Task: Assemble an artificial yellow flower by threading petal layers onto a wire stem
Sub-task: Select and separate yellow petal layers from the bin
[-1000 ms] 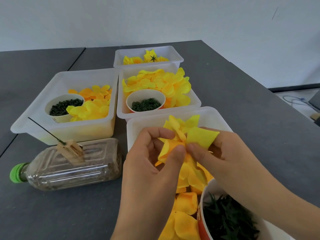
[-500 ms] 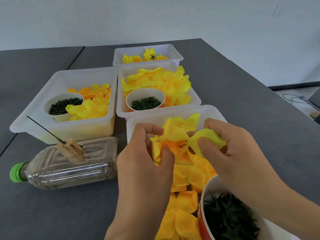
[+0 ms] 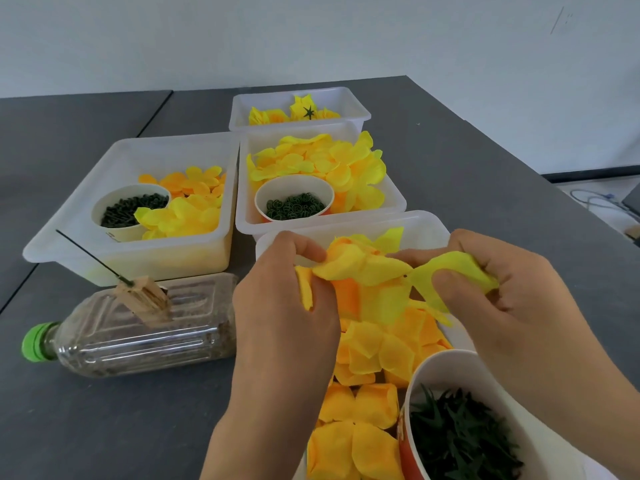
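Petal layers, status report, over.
Left hand pinches petal bunch. Right hand pinches one petal layer. Wire stem bare, unobstructed.

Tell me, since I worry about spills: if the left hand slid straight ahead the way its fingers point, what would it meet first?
Probably the near rim of the closest white bin, just beyond the left hand; depth is unclear.

near cup (image 3: 485,427) and bin (image 3: 349,223) cut off below.

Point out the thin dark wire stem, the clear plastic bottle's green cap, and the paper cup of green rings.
Thin dark wire stem (image 3: 90,256): head view, mid-length of the wire.
Green cap (image 3: 35,342): head view, its ribbed side.
Paper cup of green rings (image 3: 294,185): head view, far white rim.
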The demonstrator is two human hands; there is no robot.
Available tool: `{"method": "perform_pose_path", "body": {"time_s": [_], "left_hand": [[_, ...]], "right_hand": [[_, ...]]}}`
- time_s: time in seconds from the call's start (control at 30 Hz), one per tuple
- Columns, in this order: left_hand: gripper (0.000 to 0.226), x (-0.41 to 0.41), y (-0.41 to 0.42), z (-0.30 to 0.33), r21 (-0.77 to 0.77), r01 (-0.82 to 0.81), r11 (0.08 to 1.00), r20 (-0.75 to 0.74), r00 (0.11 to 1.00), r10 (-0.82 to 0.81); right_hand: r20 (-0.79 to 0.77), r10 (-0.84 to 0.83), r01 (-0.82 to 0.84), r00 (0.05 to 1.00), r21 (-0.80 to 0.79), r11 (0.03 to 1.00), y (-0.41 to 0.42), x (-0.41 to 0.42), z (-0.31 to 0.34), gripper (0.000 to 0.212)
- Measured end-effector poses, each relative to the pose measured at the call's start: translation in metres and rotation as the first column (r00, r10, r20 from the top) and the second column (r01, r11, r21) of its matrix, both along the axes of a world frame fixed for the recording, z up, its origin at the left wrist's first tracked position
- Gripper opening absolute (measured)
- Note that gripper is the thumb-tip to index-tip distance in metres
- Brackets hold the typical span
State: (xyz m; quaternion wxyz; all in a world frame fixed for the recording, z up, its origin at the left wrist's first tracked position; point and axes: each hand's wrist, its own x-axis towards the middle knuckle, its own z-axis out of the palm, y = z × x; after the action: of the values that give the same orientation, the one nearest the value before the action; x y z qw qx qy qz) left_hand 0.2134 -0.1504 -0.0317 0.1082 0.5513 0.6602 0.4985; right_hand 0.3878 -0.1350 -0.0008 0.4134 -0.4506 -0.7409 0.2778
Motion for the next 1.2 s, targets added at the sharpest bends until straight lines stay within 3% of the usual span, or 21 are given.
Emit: {"method": "perform_pose_path", "body": {"time_s": [0.07, 0.13, 0.23, 0.3, 0.37, 0.43, 0.53, 0.63, 0.67, 0.73, 0.8, 0.83, 0.9, 1.0, 1.1, 1.2], "left_hand": [[0.012, -0.012, 0.001, -0.003, 0.006, -0.076, 0.997, -0.057, 0.995, 0.076], [0.010, -0.028, 0.001, -0.004, -0.005, -0.121, 0.993, -0.024, 0.992, 0.121], [0.004, -0.035, -0.001, 0.000, -0.025, 0.035, 0.999, 0.206, 0.978, -0.029], [0.005, -0.029, -0.001, 0.005, -0.006, 0.124, 0.992, 0.285, 0.951, -0.117], [0.007, -0.024, 0.000, 0.005, -0.005, 0.175, 0.985, 0.319, 0.933, -0.165], [0.011, -0.022, 0.000, 0.002, -0.013, 0.220, 0.975, 0.415, 0.888, -0.195], [0.015, -0.022, -0.003, -0.001, -0.025, 0.281, 0.959, 0.542, 0.810, -0.224], [0.023, -0.021, -0.005, -0.002, -0.027, 0.340, 0.940, 0.613, 0.749, -0.253], [0.023, -0.021, -0.005, -0.002, -0.023, 0.357, 0.934, 0.636, 0.726, -0.262], [0.018, -0.020, -0.005, -0.004, -0.009, 0.382, 0.924, 0.672, 0.686, -0.277], [0.018, -0.020, -0.006, -0.005, 0.005, 0.398, 0.917, 0.695, 0.658, -0.289], [0.020, -0.021, -0.006, -0.006, 0.010, 0.408, 0.913, 0.706, 0.644, -0.295], [0.025, -0.020, -0.008, -0.005, 0.023, 0.434, 0.901, 0.726, 0.613, -0.314], [0.040, -0.017, -0.010, -0.001, 0.044, 0.443, 0.895, 0.729, 0.598, -0.332], [0.050, -0.011, -0.014, 0.002, 0.041, 0.358, 0.933, 0.713, 0.643, -0.279], [0.040, -0.004, -0.017, 0.002, 0.015, 0.292, 0.956, 0.613, 0.753, -0.240]], "right_hand": [[0.001, -0.070, 0.070, 0.998, 0.106, 0.992, 0.007, 0.020, 0.001, 0.028], [-0.052, -0.120, 0.124, 0.991, 0.085, 0.989, 0.019, 0.043, 0.006, 0.048], [0.019, -0.185, 0.185, 0.983, -0.015, 0.983, 0.044, 0.064, 0.007, 0.045], [0.105, -0.113, 0.122, 0.988, -0.080, 0.989, 0.060, 0.057, 0.006, 0.042], [-0.025, 0.036, -0.042, 0.999, -0.306, 0.951, 0.073, 0.050, 0.000, 0.031], [-0.109, 0.138, -0.175, 0.984, -0.524, 0.833, 0.081, 0.042, 0.000, 0.021], [-0.041, 0.209, -0.187, 0.977, -0.636, 0.748, 0.090, 0.033, 0.001, 0.023], [0.338, 0.147, 0.026, 0.929, -0.458, 0.889, 0.095, 0.023, -0.001, 0.020], [0.468, 0.068, 0.096, 0.881, -0.318, 0.943, 0.093, 0.021, -0.001, 0.025], [0.537, -0.114, 0.126, 0.836, 0.014, 0.992, 0.081, 0.015, 0.000, 0.036], [0.457, -0.155, 0.065, 0.876, 0.206, 0.976, 0.063, 0.009, 0.008, 0.037], [0.409, -0.107, 0.030, 0.906, 0.189, 0.981, 0.055, 0.006, 0.011, 0.035], [0.280, 0.087, -0.078, 0.956, -0.043, 0.996, 0.042, 0.001, 0.019, 0.038], [0.065, 0.344, -0.289, 0.937, -0.412, 0.864, 0.035, -0.004, 0.022, 0.037], [-0.148, 0.372, -0.393, 0.916, -0.509, 0.766, 0.029, -0.007, 0.017, 0.021], [-0.257, 0.288, -0.384, 0.922, -0.538, 0.750, 0.021, -0.011, 0.010, 0.030]]}}
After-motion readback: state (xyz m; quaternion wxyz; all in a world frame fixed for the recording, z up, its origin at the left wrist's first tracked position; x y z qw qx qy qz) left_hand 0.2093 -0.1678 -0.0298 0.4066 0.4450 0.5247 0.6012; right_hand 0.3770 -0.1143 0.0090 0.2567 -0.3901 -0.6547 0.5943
